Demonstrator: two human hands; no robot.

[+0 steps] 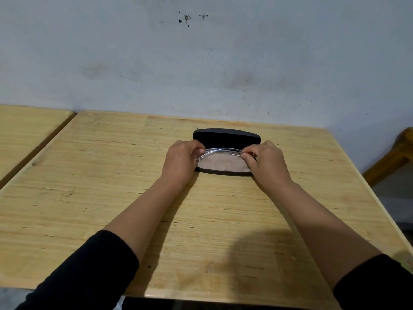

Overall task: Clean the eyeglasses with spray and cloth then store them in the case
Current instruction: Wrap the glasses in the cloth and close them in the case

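Observation:
A black eyeglass case [225,135] lies open near the far middle of the wooden table [111,175], its lid raised toward the wall. A beige cloth [221,163] lies inside the lower half. Clear-framed eyeglasses [220,151] are folded and held just over the cloth, at the case's opening. My left hand [182,162] pinches the left end of the frame. My right hand [267,161] pinches the right end. No spray bottle is in view.
A grey stained wall rises right behind the table. A second wooden table [26,126] stands to the left across a narrow gap. A wooden piece of furniture [393,157] shows at the right edge.

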